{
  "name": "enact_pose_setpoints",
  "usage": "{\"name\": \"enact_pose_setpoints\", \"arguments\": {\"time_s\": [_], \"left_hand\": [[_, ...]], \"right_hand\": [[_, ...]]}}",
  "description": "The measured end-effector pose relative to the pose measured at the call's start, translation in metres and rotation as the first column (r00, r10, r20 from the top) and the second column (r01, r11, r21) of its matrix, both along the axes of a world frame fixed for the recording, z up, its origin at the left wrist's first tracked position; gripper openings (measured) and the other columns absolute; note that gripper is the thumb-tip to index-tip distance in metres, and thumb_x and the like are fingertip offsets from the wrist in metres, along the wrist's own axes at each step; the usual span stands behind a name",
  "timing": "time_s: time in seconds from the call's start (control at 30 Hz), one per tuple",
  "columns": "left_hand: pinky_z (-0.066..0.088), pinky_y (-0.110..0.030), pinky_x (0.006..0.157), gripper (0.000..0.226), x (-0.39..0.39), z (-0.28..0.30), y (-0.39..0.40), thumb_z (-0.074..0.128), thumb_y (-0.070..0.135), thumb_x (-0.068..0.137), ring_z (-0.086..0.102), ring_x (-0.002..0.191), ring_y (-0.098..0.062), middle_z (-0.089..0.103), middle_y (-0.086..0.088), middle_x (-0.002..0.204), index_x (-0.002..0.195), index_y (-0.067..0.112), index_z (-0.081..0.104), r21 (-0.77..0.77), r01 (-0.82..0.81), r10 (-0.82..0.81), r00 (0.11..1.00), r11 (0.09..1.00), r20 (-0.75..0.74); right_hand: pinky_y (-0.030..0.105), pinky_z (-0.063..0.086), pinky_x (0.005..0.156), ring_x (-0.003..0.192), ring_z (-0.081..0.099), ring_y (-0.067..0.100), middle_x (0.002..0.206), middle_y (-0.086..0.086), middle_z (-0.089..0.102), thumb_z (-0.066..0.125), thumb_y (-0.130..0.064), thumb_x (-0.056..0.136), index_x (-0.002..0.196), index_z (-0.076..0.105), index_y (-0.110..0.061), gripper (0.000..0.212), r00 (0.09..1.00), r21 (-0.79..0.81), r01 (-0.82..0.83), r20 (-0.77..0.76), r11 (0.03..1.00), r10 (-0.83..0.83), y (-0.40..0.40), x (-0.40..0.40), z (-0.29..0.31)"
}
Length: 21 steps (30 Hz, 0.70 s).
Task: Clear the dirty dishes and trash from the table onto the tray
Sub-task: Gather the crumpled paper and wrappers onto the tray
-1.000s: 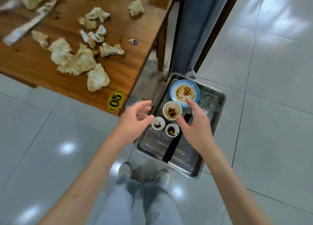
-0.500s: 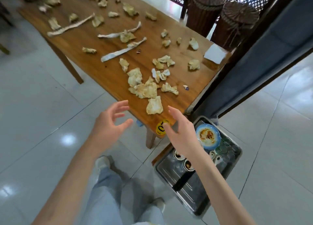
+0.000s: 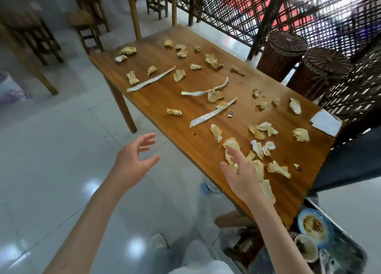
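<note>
1. pale glossy floor tiles point(image 3: 61, 170) spread under us, with a lattice screen point(image 3: 237, 12) and two woven baskets point(image 3: 305, 67) beyond the far side of the long wooden table point(image 3: 171, 100).
2. crumpled napkins point(image 3: 214, 95) lay scattered over most of the tabletop, along with three long white paper strips point(image 3: 212, 115) and a flat white sheet point(image 3: 325, 122) at the right end.
3. our left hand point(image 3: 134, 163) was raised over the floor, just short of the table's near edge, palm turned inward, fingers spread and lightly bent, thumb apart; it held nothing.
4. our right hand point(image 3: 243, 175) reached over the near edge of the table, fingers extended and relaxed above a cluster of napkins; it gripped nothing, and we could not tell whether the fingertips touched the paper beneath.
5. both forearms were bare and stretched forward from the bottom of the view.
6. the metal tray point(image 3: 354, 251) sat on the floor at lower right, past the table's corner, blurred.
7. it carried a blue-rimmed plate point(image 3: 313, 228) with brown residue and a soiled white bowl point(image 3: 306, 250) just beside it.
</note>
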<state>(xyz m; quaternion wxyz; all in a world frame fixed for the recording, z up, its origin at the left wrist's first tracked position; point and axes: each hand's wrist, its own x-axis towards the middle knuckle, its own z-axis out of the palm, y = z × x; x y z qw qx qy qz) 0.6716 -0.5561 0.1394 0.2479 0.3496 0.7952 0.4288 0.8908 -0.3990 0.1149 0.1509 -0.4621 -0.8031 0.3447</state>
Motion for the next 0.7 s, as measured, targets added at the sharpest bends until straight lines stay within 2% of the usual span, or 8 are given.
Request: {"name": "enact_pose_setpoints", "arguments": {"time_s": [0.2,0.33,0.43,0.57,0.7], "left_hand": [[0.038,-0.013,0.079,0.05,-0.101,-0.009,0.014,0.073,0.022,0.079,0.056,0.102,-0.002,0.059,0.018,0.11,0.121,0.038,0.052,-0.025,-0.01,0.01,1.0,1.0,-0.001],[0.039,-0.016,0.08,0.047,-0.169,-0.019,0.038,0.073,0.022,0.079,0.055,0.101,-0.004,0.058,0.018,0.109,0.116,0.04,0.051,-0.041,-0.018,0.017,0.999,0.999,-0.033],[0.038,-0.011,0.076,0.048,-0.225,-0.03,0.066,0.075,0.021,0.077,0.055,0.1,-0.004,0.057,0.017,0.109,0.115,0.038,0.051,-0.061,-0.023,0.02,0.999,0.998,-0.048],[0.038,-0.009,0.074,0.05,-0.301,-0.039,0.114,0.077,0.02,0.075,0.055,0.098,-0.003,0.058,0.017,0.109,0.117,0.034,0.054,-0.085,-0.015,0.011,0.998,0.996,-0.055],[0.041,-0.014,0.079,0.05,-0.374,-0.044,0.157,0.078,0.019,0.073,0.056,0.101,-0.006,0.06,0.012,0.113,0.118,0.029,0.057,-0.119,0.001,-0.01,0.997,0.993,-0.074]], "right_hand": [[0.021,0.037,0.094,0.127,0.043,0.01,0.138,-0.006,0.048,0.058,-0.029,0.09,0.139,0.038,-0.026,0.053,1.0,-0.055,-0.027,-0.006,0.998,0.027,0.011,-0.099,-0.013],[0.024,0.038,0.1,0.129,0.041,0.009,0.14,-0.006,0.046,0.059,-0.028,0.09,0.14,0.037,-0.026,0.054,0.998,-0.079,-0.062,-0.019,0.995,0.06,0.036,-0.173,-0.024],[0.021,0.038,0.096,0.128,0.042,0.01,0.139,-0.007,0.047,0.059,-0.029,0.09,0.139,0.037,-0.028,0.053,0.997,-0.078,-0.079,-0.024,0.994,0.077,0.063,-0.235,-0.033],[0.027,0.043,0.097,0.126,0.045,0.013,0.139,-0.003,0.047,0.059,-0.029,0.09,0.139,0.037,-0.025,0.054,0.995,-0.028,-0.096,0.002,0.995,0.096,0.111,-0.317,-0.043],[0.019,0.044,0.089,0.115,0.047,0.004,0.138,-0.004,0.047,0.061,-0.029,0.089,0.139,0.036,-0.028,0.057,0.996,-0.072,-0.092,0.013,0.993,0.093,0.149,-0.387,-0.048]]}}
